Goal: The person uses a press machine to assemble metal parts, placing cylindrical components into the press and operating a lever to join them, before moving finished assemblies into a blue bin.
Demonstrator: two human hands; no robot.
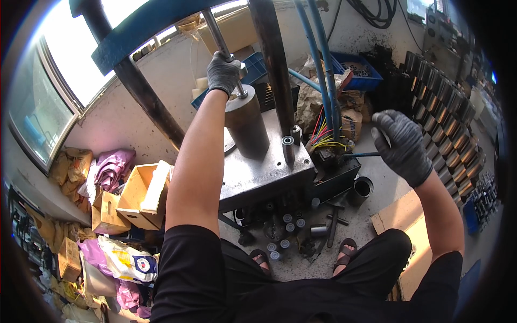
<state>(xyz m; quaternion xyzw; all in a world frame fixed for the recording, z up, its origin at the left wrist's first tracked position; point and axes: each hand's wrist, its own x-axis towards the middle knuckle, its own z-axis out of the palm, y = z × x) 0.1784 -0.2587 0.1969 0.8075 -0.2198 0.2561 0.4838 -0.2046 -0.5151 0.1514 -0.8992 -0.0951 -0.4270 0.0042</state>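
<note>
- At the lower edge, nearest, the person's black trousers [371, 264] spread at the knees, with sandals [344, 252] on the floor between them.
- Right of centre, the gloved right hand [401, 145] hangs with fingers loosely bent and thumb apart, closed around nothing visible. A thin lever [362, 154] ends at the glove's edge; whether they touch, I cannot tell.
- Upper centre, the gloved left hand [223, 74] has its fingers wrapped around a bright metal rod [215, 33], which slants down to the top of a thick grey cylinder [247, 129].
- That cylinder stands upright on a steel table [250, 184], left of a small upright sleeve [288, 153].
- Under the table's front edge, short round parts [285, 244] and a hammer [333, 226] lie on the floor; a dark can [363, 186] stands to their right.
- At left, an open cardboard box [141, 188] sits among bags; at far right, steel tubes [447, 126] are piled in rows.
- Behind the table, a dark column [272, 59] rises beside blue pipes [323, 59], with coloured wires [331, 134] at their foot.
- Farther back, upper right, a blue crate [366, 83] holds small parts; upper left is a window [43, 102].
</note>
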